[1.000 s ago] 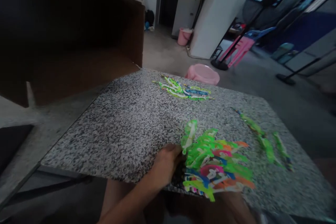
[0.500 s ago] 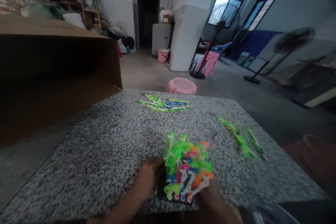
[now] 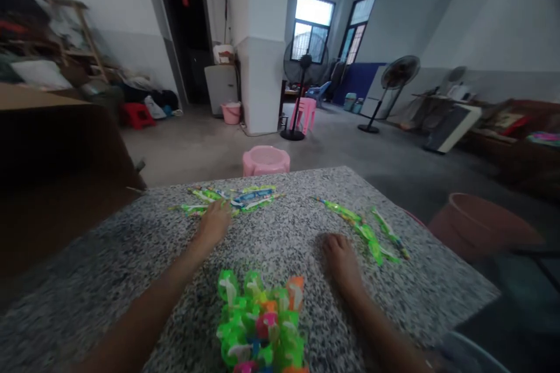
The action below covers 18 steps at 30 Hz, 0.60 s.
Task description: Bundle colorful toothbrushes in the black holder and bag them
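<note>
My left hand [image 3: 215,221] reaches forward to the far pile of green, white and blue plastic pieces [image 3: 256,197]. Its fingers are stretched out at the near edge of the pile, and the fingertips are blurred. Over the tabletop, my right hand [image 3: 339,250] is open with loosely bent fingers and nothing visible in them. It is left of some long green strips [image 3: 367,233], apart from them. Between my forearms, close to me, stands a cluster of bright green, orange, pink and white translucent pieces [image 3: 262,320]. The bottom of the frame cuts it off, and neither hand touches it.
The speckled stone table [image 3: 280,250] carries all of this. A large cardboard box [image 3: 65,145] stands at the left. Past the far edge is a pink stool [image 3: 266,160]; a reddish bucket [image 3: 481,227] is beyond the right edge. Standing fans [image 3: 305,64] are farther back.
Both hands have left the sides of the coloured cluster. The left moved forward to the far pile, the right forward toward the green strips. The camera view has tilted up and turned right.
</note>
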Motion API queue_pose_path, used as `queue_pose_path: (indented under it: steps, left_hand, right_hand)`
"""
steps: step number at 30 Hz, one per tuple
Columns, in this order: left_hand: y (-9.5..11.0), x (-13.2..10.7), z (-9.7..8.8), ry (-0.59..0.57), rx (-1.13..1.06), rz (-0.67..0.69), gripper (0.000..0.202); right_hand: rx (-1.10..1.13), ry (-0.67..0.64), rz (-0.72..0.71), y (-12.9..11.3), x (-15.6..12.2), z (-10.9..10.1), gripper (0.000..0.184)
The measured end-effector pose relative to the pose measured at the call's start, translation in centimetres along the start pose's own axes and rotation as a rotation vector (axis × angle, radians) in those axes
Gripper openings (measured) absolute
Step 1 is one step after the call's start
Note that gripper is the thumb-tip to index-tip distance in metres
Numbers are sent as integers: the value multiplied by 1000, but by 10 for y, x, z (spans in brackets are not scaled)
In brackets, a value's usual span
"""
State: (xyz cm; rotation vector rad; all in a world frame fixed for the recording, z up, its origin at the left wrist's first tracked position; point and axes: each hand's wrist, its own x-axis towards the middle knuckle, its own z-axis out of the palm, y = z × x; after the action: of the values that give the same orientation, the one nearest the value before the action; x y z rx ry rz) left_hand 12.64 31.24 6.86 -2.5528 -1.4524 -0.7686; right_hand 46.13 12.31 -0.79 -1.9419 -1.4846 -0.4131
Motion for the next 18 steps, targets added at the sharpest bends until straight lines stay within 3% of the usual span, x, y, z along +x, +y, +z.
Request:
queue_pose_path:
  steps: [2,4,6,9,13,15,18]
  left_hand:
    - [3,36,9,-65,115,18,36]
    - [6,57,14,-127,141,41,32]
    - [10,63,14,-167,134,79,29]
    - [15,52,3,-172,139,124,34]
    - [17,-2,-27,-84,-150,-38,35]
    - [21,-46,-45,-82,-381,-186,35]
    - [34,-122,-69,-169,-672,-393,41]
  right_hand:
    - [9,2,-67,2,-4,10,33]
    - [-5,13,-72,3,-8,11,41]
    - [-45,6,-49,0,-9,7,45]
    - [-104,-64,-8,-9,-4,-1,45]
    - [-108,-199,18,-22,2,-17,37]
    - [-34,-250,-10,-29,1,-26,32]
    - [145,-331,-92,-36,-6,-36,32]
